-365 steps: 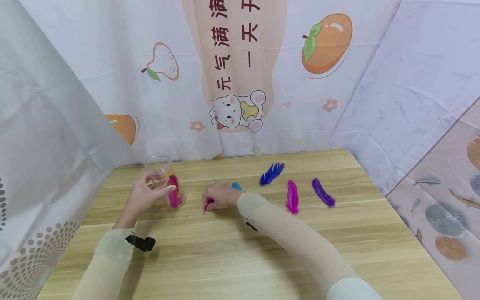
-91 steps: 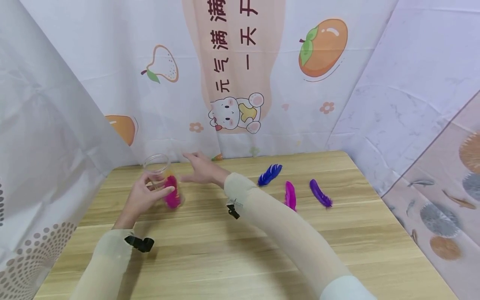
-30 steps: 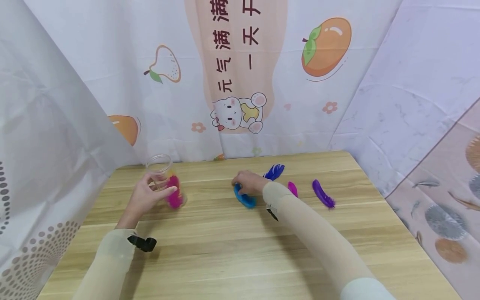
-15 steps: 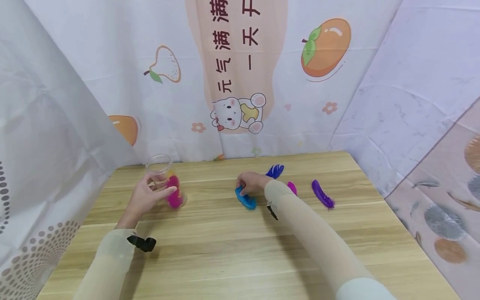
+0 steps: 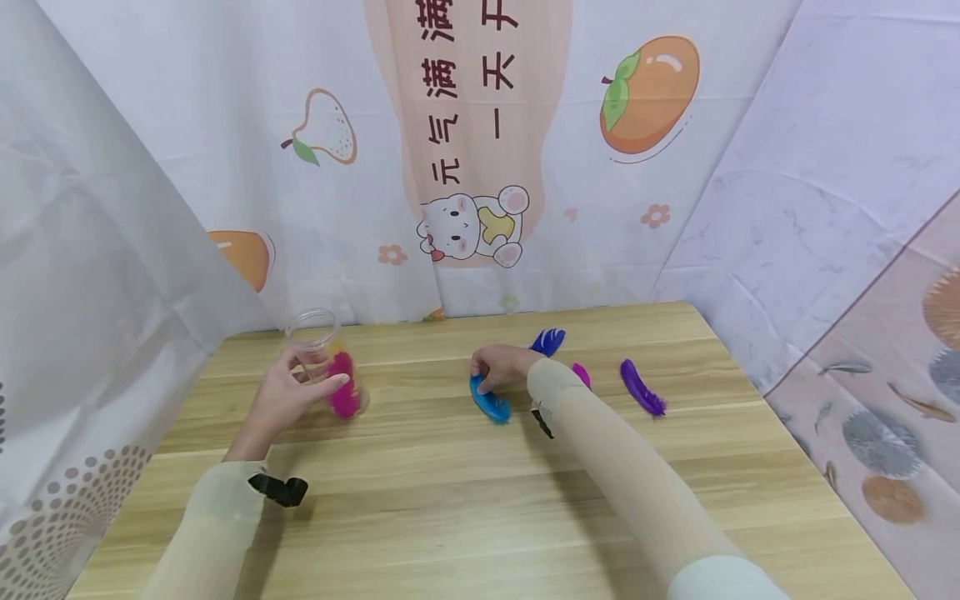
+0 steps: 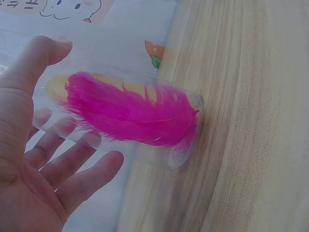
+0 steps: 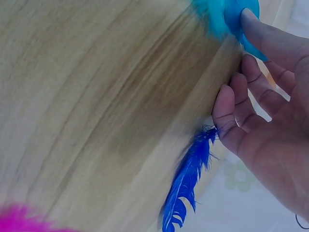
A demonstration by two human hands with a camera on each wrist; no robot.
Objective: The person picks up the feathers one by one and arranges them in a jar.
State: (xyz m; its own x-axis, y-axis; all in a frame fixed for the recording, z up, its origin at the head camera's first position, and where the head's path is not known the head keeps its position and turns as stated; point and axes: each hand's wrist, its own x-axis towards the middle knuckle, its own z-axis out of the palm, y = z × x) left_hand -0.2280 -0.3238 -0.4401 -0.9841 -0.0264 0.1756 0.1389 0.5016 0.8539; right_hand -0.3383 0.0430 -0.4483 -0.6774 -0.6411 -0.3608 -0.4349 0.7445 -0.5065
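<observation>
Head view: left hand [image 5: 288,398] wraps a clear plastic cup [image 5: 318,350] standing at the far left of the wooden table [image 5: 465,500], fingers curled round its wall. Left wrist view shows a magenta feather [image 6: 130,113] inside the cup, with something yellow behind it, too blurred to name. Right hand [image 5: 501,367] is mid-table, fingertips pinching the top end of a turquoise feather [image 5: 487,402] whose rest lies on the wood. Right wrist view: fingers [image 7: 270,41] pressed on the turquoise vane, others curled. Royal-blue feather [image 5: 547,340] lies just behind that hand, a second magenta feather [image 5: 581,374] partly hidden by the sleeve, a purple feather [image 5: 642,389] further right, apart.
</observation>
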